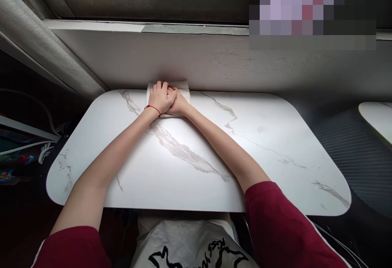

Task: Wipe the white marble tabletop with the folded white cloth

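Note:
A thin white wipe (183, 87) with a wavy right edge lies at the far edge of the marbled white table (196, 149), its top reaching up against the wall. My left hand (161, 98) lies over my right hand (179, 104), with its fingers a little apart and slightly bent. A red cord bracelet (153, 107) circles my left wrist. Beneath it, my right hand rests on the wipe; its fingers are covered by the left, so their grip does not show. Both arms stretch forward across the tabletop.
Behind the table stands a pale wall (239, 62) below a window ledge (107, 26). A thick light post (55, 47) rises at the left, near white cables (45, 149). Ribbed grey material (346, 153) and another white tabletop (379, 117) are at the right.

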`<state>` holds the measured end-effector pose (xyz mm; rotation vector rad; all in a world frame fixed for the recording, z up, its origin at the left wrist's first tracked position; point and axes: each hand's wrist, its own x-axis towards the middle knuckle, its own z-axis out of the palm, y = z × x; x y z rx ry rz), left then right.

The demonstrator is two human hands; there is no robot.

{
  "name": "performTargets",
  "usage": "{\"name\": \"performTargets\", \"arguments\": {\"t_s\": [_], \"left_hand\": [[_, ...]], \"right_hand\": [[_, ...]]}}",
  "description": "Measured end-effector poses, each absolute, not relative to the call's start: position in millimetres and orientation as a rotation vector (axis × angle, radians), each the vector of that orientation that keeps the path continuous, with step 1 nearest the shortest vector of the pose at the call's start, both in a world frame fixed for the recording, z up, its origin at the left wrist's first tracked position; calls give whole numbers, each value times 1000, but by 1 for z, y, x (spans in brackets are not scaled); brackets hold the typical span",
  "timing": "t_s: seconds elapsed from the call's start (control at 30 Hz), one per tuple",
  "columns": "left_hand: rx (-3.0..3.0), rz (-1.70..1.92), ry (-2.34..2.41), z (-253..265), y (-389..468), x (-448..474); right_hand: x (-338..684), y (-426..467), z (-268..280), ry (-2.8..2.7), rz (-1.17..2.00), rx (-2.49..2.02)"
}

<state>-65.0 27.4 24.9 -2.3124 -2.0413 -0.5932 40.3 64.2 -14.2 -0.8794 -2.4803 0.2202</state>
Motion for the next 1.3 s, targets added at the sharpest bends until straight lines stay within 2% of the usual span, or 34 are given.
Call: {"name": "performTargets", "arguments": {"t_s": [0.43,0.8,1.3], "left_hand": [[-2367,-617,-2015,25,21,-69],[-2447,-492,-1885,34,8,-68],[-2521,-111,-1765,55,-55,-18]], "right_hand": [[38,53,-9,-2502,127,-906],[39,30,-6,-2483,88,-1024],[85,-34,-10,-2497,227,-969]]}}
